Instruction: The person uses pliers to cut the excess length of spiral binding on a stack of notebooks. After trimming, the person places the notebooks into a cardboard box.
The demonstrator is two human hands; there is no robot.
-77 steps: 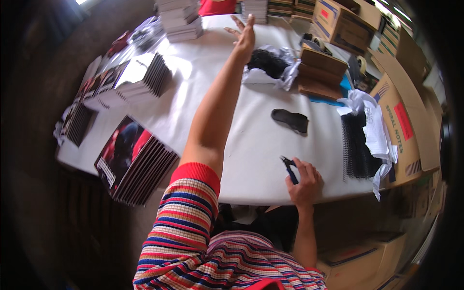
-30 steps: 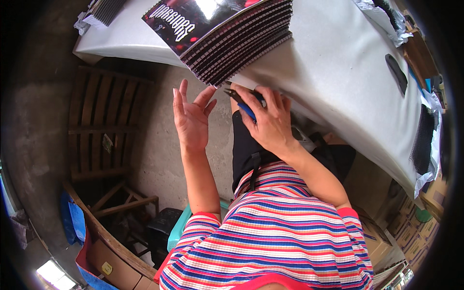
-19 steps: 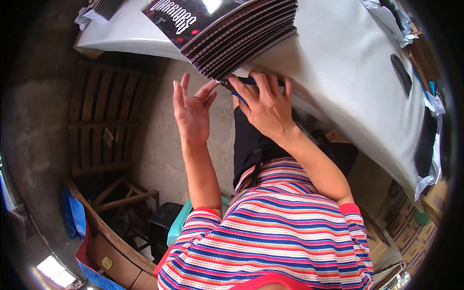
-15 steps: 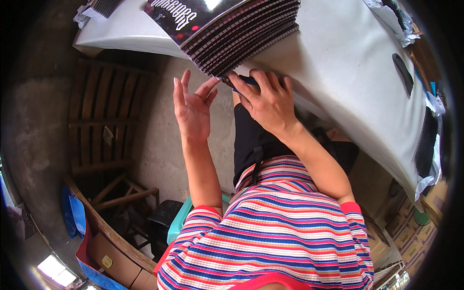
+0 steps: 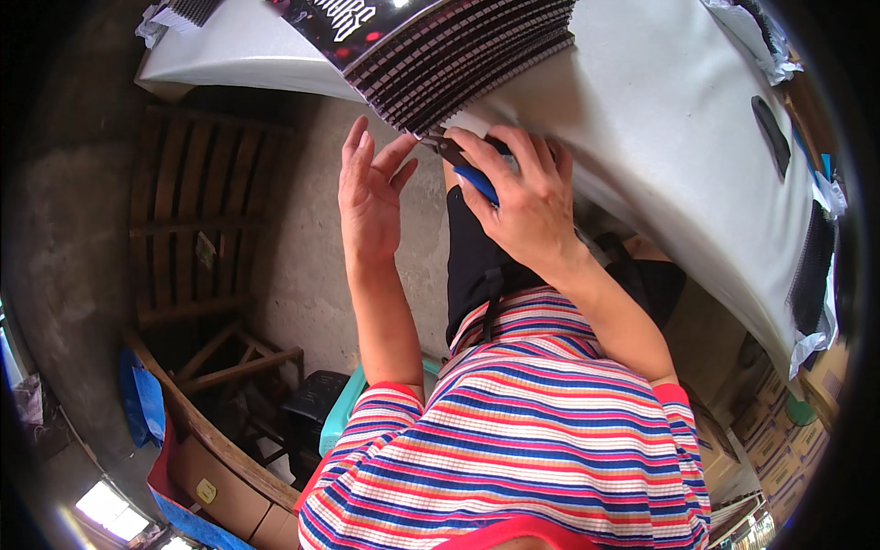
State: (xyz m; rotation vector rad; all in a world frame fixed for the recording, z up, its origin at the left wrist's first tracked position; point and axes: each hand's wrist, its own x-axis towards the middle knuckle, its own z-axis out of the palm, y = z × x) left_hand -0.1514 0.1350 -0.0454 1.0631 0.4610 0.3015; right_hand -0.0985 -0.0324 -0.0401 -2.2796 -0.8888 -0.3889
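A stack of wire-bound notebooks [image 5: 467, 69] with a dark glossy cover lies at the table's near edge, its black coils toward me. My right hand [image 5: 527, 202] is closed around blue-handled pliers [image 5: 476, 182]. The dark jaws point left, at the coil end on the stack's near corner; whether they grip the wire is too small to tell. Just left of that corner is my left hand [image 5: 369, 206], palm turned up and fingers apart. One of its fingertips reaches the corner beside the plier tip, and I see nothing held in it.
The table [image 5: 651, 110] wears a pale cover, with a dark strip-like object [image 5: 771, 137] on its right side. More coil-bound stacks [image 5: 191, 11] sit at the far left. A slatted wooden rack [image 5: 197, 215] leans at left, above a cardboard box [image 5: 220, 486]. Stacked cartons [image 5: 784, 449] stand lower right.
The pliers have turned slightly, showing more of their jaws and blue handle. My right hand has shifted a little right, and my left fingers have bent slightly closer to the corner.
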